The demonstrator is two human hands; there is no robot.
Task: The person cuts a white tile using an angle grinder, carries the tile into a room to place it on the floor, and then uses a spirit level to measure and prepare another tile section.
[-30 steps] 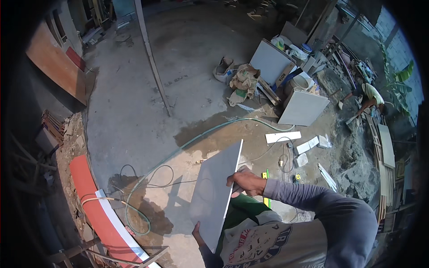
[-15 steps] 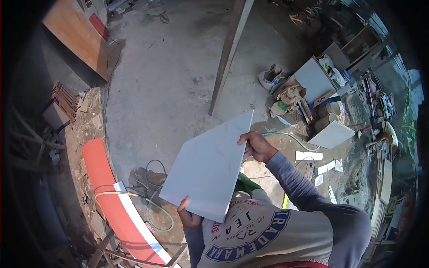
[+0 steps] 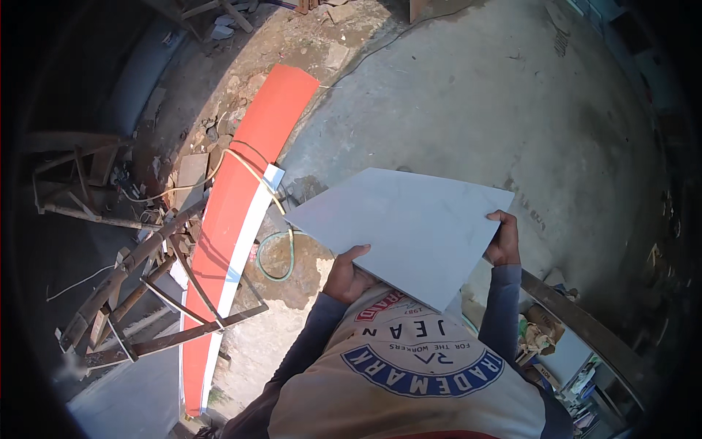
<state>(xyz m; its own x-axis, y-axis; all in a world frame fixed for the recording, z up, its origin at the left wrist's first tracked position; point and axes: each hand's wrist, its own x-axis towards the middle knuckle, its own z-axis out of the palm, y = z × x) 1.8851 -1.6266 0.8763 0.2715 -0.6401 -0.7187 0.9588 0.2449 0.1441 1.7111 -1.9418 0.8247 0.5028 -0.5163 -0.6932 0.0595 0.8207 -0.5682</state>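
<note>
A flat, pale grey-white tile (image 3: 402,227) with angled cut edges is held level in front of my body. My left hand (image 3: 349,276) grips its near left edge, thumb on top and fingers underneath. On the right edge, my right hand (image 3: 504,239) is closed with its thumb over the face; the other fingers are partly hidden behind the tile. Its near corner reaches my printed shirt.
A long orange-red panel (image 3: 252,154) with a white strip (image 3: 245,256) along it lies to the left. A hose (image 3: 292,256) loops beside it. Wooden frames (image 3: 161,293) stand far left. A wooden post (image 3: 578,314), bags and boards are at the lower right.
My view and body have turned left, bringing the orange-red panel and wooden frames closer to the middle. The tile, still in both hands, has turned and lies flatter.
</note>
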